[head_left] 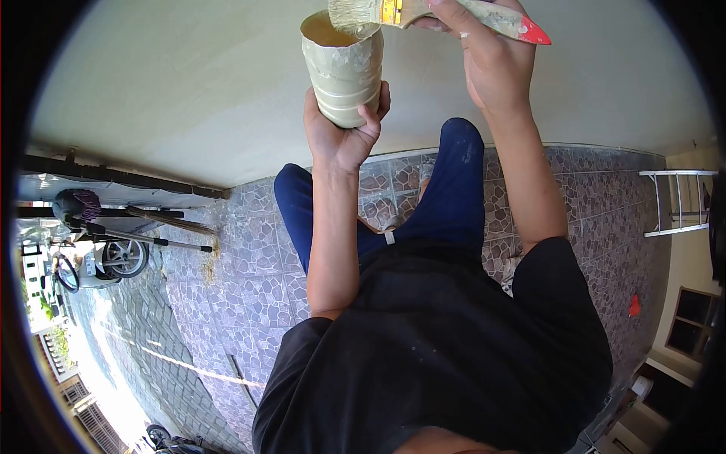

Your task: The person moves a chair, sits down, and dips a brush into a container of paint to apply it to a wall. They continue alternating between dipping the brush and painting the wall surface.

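Note:
My left hand is wrapped round the lower part of a cut-off plastic bottle, smeared with pale cream paint and open at the top. Some paint coats its inner wall. In my right hand is a paintbrush with a red-tipped handle and a yellow-and-metal ferrule. Its paint-covered bristles hang at the bottle's rim, on the right side of the mouth. Right behind both hands rises a pale wall.
A metal ladder leans at the right. On the left, a broom and a long-handled tool lie near a parked motorbike. Stone-patterned tiles cover the floor, with a red object at the right.

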